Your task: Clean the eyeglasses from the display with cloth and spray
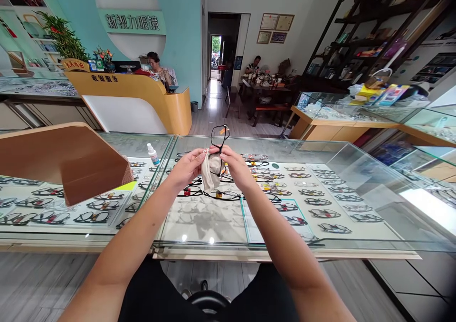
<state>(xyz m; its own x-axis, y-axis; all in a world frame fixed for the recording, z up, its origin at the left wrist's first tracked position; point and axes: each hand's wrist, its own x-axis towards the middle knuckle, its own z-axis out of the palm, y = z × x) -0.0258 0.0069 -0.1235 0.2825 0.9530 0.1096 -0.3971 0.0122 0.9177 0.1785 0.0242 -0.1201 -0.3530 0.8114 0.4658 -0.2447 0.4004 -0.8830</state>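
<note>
My left hand (188, 166) pinches a pale cloth (211, 175) that hangs down below the fingers. A pair of black-framed eyeglasses (221, 144) is held upright on its side in my right hand (235, 166), fingers closed on the middle of the frame. The cloth lies against the lower lens, and both hands meet close together there. An orange sticker shows on the upper lens. Below my hands, a glass display case (320, 151) holds rows of eyeglasses, some with red or orange stickers.
On the glass to the left stand a small white spray bottle (153, 154) and a brown board-like object (85, 158). Beyond are a yellow-and-white counter (174, 110) with a seated person, a dark table with another person, and further glass cases (342, 115) at right.
</note>
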